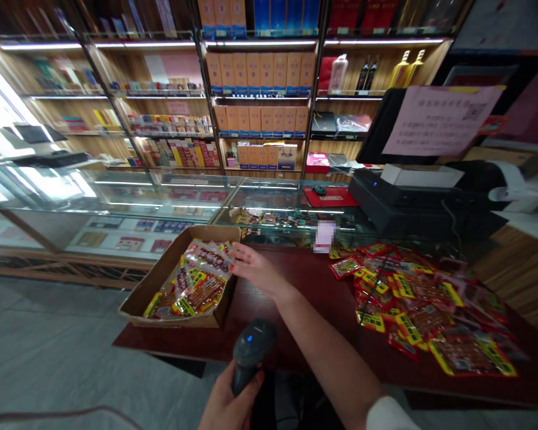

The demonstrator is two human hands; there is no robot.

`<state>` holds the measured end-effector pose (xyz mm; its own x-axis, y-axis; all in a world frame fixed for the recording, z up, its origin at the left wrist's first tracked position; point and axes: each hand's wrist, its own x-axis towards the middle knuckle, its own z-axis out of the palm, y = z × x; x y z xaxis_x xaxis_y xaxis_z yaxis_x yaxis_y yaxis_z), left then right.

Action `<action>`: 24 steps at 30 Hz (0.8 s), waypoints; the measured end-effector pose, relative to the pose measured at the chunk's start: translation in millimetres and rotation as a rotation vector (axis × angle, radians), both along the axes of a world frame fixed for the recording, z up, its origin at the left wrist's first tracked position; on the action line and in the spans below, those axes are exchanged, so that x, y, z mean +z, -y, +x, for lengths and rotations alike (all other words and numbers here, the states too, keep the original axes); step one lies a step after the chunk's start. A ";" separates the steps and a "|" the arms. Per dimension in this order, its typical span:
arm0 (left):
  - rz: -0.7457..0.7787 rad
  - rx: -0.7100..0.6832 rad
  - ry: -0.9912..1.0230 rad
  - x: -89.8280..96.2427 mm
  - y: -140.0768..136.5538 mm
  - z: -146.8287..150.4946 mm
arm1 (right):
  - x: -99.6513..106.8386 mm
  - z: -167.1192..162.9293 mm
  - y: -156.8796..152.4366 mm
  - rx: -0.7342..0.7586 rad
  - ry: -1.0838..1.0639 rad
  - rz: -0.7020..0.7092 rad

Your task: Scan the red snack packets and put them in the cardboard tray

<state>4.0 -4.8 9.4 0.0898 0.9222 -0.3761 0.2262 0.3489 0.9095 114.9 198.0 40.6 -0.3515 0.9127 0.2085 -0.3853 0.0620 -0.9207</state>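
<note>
On our left, snack packets (pixel 199 283) lie in an open cardboard box (pixel 161 269), beyond our left hand (pixel 231 397), which grips a dark handheld scanner (pixel 251 343). Our right hand (pixel 257 272) reaches across to the box's right edge, fingers loosely outstretched beside those packets; we cannot tell whether they touch. Farther right, a packet pile (pixel 412 298) sits on the table (pixel 296 269), well apart from both our hands.
</note>
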 end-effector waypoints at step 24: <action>-0.029 -0.038 -0.024 -12.0 1.1 7.7 | -100.7 116.2 117.6 -0.691 1.402 0.236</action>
